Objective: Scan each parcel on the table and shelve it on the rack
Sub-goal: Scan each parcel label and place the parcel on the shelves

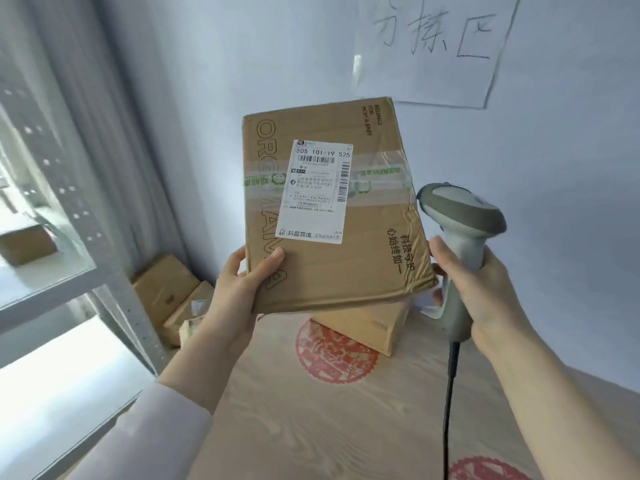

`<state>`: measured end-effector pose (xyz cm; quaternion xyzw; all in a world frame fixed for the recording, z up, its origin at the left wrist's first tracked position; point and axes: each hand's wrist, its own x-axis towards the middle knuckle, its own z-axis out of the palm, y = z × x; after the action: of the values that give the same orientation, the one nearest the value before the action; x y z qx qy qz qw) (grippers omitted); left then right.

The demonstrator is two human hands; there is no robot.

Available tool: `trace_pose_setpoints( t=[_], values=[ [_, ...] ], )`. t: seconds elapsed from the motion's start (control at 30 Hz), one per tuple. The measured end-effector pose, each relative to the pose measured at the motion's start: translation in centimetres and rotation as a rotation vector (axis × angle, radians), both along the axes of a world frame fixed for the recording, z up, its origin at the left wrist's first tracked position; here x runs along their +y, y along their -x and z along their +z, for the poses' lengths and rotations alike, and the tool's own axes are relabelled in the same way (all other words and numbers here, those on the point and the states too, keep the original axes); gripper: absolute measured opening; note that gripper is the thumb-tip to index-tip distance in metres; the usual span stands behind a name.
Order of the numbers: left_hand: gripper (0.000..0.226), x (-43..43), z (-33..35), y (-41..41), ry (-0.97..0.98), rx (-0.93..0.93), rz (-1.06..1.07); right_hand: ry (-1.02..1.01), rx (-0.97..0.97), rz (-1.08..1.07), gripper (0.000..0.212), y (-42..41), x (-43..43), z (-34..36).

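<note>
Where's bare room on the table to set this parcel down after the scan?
The near stretch of the pale wooden table, in front of the red round motif and left of the black scanner cable, lies bare. The far edge is crowded: a small cardboard box sits there, below the held brown cardboard parcel. The floor corner left holds stacked cardboard boxes.

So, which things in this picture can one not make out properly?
All in the head view.
Label on the held parcel: address lines too small and blurred.
Second parcel on the table: mostly hidden behind the held parcel.
Scanner in the right hand: its window faces away; cable cut off by the bottom edge.
Rack: cut off by the left edge, washed out by glare.
</note>
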<state>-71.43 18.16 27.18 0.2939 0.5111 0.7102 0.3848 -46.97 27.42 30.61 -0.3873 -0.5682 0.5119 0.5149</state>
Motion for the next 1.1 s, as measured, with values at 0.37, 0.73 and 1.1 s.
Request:
trace_pose_setpoints(
  t=[0.37,0.73,1.1],
  values=[
    [0.091,-22.8,10.5,16.8,-0.126,0.204,0.331,-0.147,0.143,0.337,0.025,22.8,-13.3,8.7],
    [0.06,-42.7,21.0,31.4,-0.301,0.518,0.575,-0.314,0.391,0.623,0.012,44.2,-28.8,19.9],
    [0.046,-55.0,26.9,38.5,-0.282,0.715,0.86,-0.291,0.496,0.985,0.031,58.2,-39.4,26.0]
  ],
)
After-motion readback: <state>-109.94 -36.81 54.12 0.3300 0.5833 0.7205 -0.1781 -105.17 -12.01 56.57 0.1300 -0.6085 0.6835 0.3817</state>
